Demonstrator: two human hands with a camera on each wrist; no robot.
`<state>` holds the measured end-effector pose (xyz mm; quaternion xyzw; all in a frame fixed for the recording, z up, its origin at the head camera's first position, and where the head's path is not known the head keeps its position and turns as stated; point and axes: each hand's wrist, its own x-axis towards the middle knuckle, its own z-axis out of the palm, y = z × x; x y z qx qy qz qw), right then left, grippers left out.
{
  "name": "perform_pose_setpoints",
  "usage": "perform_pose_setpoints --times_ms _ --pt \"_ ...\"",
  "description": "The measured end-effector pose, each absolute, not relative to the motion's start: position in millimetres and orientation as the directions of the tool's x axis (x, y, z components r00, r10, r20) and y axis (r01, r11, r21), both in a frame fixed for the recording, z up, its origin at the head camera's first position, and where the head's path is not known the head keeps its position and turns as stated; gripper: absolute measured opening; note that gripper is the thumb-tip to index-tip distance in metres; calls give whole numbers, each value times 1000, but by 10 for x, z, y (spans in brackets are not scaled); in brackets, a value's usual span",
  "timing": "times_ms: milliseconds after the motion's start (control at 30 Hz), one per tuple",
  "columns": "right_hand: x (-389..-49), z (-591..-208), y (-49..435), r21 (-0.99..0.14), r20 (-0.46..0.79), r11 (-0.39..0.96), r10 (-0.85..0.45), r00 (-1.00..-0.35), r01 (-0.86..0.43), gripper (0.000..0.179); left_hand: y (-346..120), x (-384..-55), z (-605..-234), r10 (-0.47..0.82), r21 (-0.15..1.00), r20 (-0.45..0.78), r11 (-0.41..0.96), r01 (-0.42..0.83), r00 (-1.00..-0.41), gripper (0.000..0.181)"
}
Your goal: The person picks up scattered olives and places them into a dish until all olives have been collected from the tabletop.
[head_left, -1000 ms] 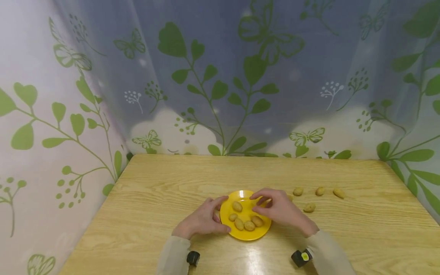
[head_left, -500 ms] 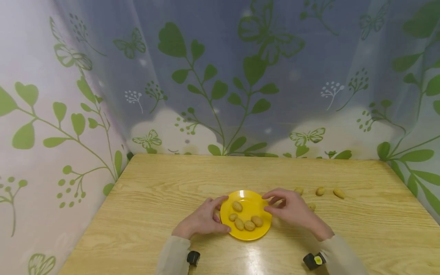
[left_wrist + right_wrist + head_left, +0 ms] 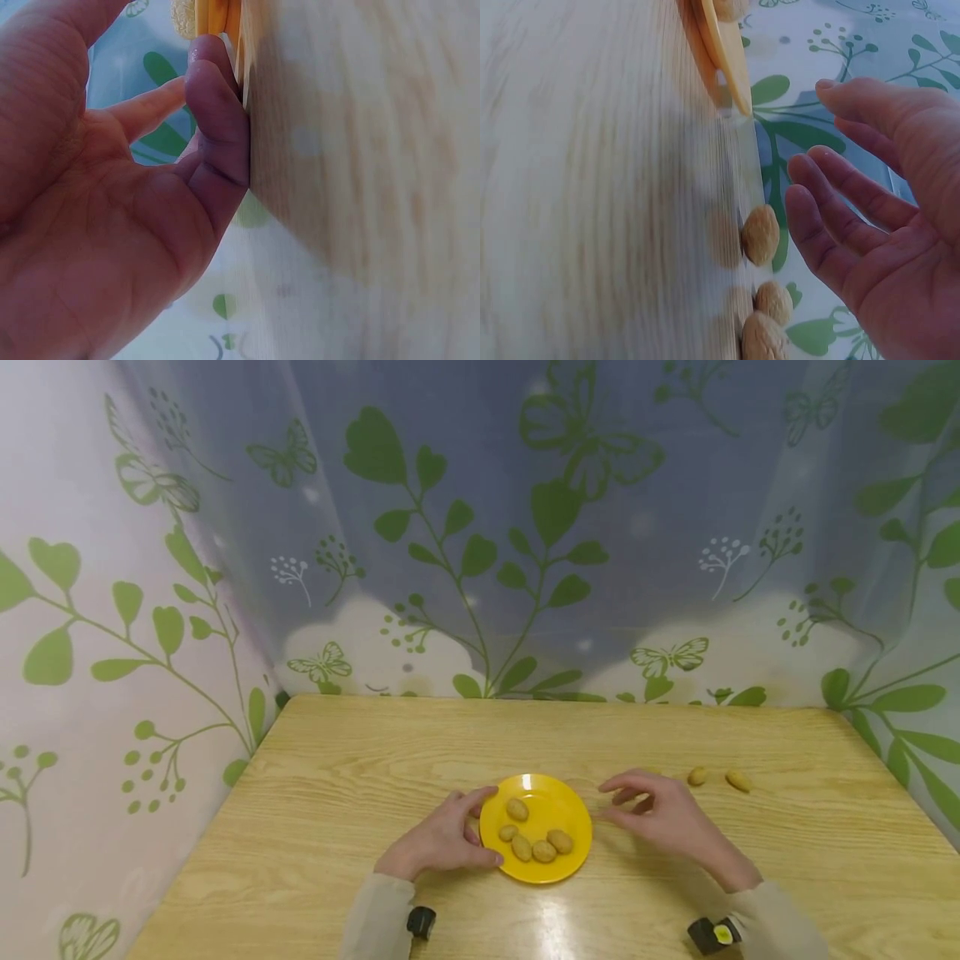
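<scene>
A round yellow plate [image 3: 537, 870] stands on the table, bearing several small oval, tan, rough-skinned pieces [image 3: 543, 851] that look like nuts or tiny potatoes. My left hand [image 3: 440, 837] holds the plate's left edge, thumb at the near side and index finger at the far side. In the left wrist view its curled fingers [image 3: 217, 127] meet the rim. Just right of the plate, my right hand [image 3: 671, 814] hovers above the table with loosely bent fingers and nothing visible between them. Below its fingers in the right wrist view lie loose tan pieces [image 3: 761, 235].
To the right on the wooden table [image 3: 360, 752], two more tan pieces show, a rounder one [image 3: 697, 776] and a longer one [image 3: 738, 781]. My right hand partly hides another. A curtain [image 3: 480, 527] with leaves and butterflies hangs behind the table's far edge.
From over the plate, my right hand has moved right, off it, and now covers some of the loose pieces. The left hand and the plate keep their place.
</scene>
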<state>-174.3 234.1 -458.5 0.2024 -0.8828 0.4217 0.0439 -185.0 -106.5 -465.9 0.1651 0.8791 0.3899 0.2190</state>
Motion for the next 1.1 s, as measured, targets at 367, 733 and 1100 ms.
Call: perform_pose_setpoints --times_ms 367,733,1100 --pt "-1669 -4576 2528 -724 244 581 -288 -926 -372 23 -1070 -1851 -4654 461 762 -255 637 117 -850 95" --pt "-1598 -4582 2659 -693 251 637 -223 -942 -336 24 -1072 -1831 -4638 463 758 -249 640 126 -851 96" --pt "-1551 -4570 2816 -691 244 660 -170 -955 -294 24 -1064 -1831 -4640 464 763 -241 633 129 -852 96"
